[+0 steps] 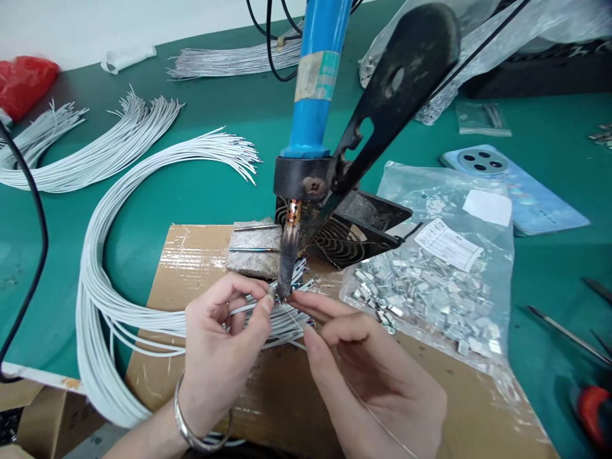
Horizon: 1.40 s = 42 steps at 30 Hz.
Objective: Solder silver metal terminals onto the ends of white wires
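My left hand (224,347) pinches a white cable (243,308) between thumb and forefinger, its end right at the tip of a soldering iron (318,83). The blue-handled iron hangs tip down from a black metal bracket (399,83). In my right hand (377,366) a thin strand of solder wire (292,317) runs up to that same tip and trails down across the palm. The fingers hide most of the joint between cable and iron. Under both hands, the ends of a white cable bundle (98,299) lie on a piece of cardboard (184,245).
A clear bag (444,299) of small metal pieces lies right of the iron, beside a blue phone (535,191). Behind the tip stand a black fan (339,239) and a grey block (253,255). More cable bundles (124,143) lie left. Tools (568,331) rest far right.
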Motion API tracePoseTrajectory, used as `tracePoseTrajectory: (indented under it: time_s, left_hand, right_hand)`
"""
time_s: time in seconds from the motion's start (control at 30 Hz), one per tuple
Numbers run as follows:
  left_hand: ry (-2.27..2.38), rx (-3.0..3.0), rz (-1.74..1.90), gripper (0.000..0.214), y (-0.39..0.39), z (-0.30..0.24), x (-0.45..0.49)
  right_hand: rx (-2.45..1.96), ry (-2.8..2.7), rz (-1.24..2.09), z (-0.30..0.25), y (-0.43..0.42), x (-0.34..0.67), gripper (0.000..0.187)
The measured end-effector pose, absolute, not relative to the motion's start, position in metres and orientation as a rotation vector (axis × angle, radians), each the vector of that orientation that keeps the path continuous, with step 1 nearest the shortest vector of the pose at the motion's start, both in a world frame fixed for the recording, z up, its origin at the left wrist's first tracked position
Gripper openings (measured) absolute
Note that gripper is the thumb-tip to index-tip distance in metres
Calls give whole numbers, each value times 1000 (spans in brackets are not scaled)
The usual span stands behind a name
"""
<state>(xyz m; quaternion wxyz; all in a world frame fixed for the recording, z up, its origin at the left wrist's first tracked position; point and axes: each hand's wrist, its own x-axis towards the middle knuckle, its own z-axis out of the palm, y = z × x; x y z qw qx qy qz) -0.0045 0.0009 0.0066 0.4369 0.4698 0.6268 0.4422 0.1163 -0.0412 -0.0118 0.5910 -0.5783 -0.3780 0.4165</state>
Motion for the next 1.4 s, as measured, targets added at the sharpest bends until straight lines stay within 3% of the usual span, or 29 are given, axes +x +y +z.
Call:
tracePoseTrajectory:
  time_s: [1.4]
  left_hand:
    - [1560, 1189, 1073, 9, 0, 3, -3]
  right_hand:
    - [-1307, -978, 958, -23, -43, 122, 17]
